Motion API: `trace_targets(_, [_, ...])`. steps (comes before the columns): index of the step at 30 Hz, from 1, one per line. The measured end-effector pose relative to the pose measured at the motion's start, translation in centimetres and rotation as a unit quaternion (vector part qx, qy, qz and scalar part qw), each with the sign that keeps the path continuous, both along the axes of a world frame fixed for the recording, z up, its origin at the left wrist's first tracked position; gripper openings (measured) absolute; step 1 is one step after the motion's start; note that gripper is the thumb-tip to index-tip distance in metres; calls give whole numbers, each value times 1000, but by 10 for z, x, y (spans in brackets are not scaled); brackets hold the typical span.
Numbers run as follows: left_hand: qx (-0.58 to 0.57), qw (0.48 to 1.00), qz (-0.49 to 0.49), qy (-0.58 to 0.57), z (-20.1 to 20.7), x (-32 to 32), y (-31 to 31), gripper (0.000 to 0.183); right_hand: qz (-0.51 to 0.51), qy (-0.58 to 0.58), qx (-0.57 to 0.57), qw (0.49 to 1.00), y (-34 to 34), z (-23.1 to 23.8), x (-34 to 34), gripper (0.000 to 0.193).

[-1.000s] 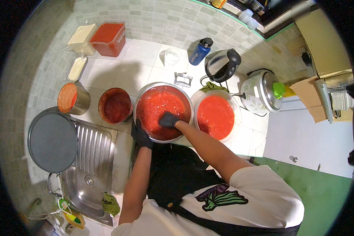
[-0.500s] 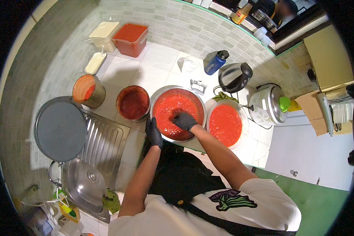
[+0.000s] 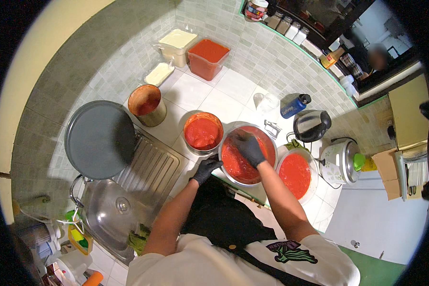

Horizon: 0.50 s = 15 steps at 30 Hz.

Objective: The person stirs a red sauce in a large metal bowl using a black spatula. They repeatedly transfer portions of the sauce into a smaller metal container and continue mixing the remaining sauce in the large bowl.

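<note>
Red, pulpy tomato sauce (image 3: 236, 164) fills part of a round metal bowl (image 3: 273, 147) near the counter's front edge. My right hand (image 3: 249, 147), in a black glove, reaches over the bowl toward its far left side. Its fingers point down, and their tips are hidden. At the bowl's left rim, my black-gloved left hand (image 3: 207, 170) is closed against the edge. Just left of the bowl stands an open metal can (image 3: 203, 133) of chunky red tomatoes. A pale tub (image 3: 296, 174) of red sauce sits at the right.
A second, mostly emptied can (image 3: 148, 106) stands farther left. Behind are a square tub of red sauce (image 3: 208, 59) and a cream-filled tub (image 3: 176, 47). A dark round tray (image 3: 100, 139) rests by the sink (image 3: 121, 205). A blue bottle (image 3: 295, 106), kettle (image 3: 311, 126) and rice cooker (image 3: 341, 162) line the right.
The view has shifted, moving the scene rightward. My right hand has gone from the bowl's middle to its far left side. The near can's contents look brighter and chunkier. My left hand stays by the rim.
</note>
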State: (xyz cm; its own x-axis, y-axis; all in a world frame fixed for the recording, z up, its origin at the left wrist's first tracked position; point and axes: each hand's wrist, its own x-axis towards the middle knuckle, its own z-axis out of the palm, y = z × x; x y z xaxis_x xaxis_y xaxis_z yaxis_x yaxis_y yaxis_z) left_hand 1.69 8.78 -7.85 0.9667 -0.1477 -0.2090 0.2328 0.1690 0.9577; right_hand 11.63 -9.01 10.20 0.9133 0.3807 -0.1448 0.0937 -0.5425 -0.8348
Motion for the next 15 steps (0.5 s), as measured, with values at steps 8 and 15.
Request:
trace_targets(8, [31, 998, -19, -56, -7, -3, 4, 43, 267, -39, -348, 898, 138, -81, 55, 48])
trace_targets(15, [54, 996, -67, 5, -6, -1, 4, 43, 322, 64, -357, 874, 151, -166, 71, 48])
